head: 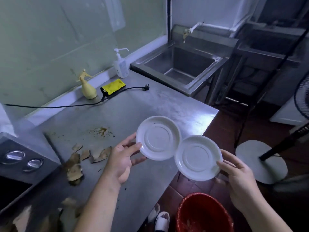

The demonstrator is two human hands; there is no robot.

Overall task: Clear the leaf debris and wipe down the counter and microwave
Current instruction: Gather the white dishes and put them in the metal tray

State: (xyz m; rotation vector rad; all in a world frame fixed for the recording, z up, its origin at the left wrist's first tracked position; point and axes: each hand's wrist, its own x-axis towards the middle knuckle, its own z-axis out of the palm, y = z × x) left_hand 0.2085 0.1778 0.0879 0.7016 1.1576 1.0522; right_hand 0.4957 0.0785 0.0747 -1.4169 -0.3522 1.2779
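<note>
While my left grip [122, 158] pinches one white plate [158, 138] and my right grip [240, 180] pinches the other plate [198, 158] by its rim, leaf debris [93, 154] lies on the surface [150, 104] beside the microwave [20, 163]; such thin holds could let a plate slip and fall.

Bare steel runs across the worktop [150, 104] from its middle to the right edge, open to a hand from the front. Against the back wall a spray bottle [87, 87], yellow cloth [113, 87] and pump bottle [121, 65] block the way, a black cord [66, 106] trailing beside them. Leaf pieces [75, 166] litter the near left by the microwave [20, 166]. The left hand [122, 162] gripping the far plate [158, 138] and the right hand [239, 180] gripping the near plate [198, 157] fill the near right corner
</note>
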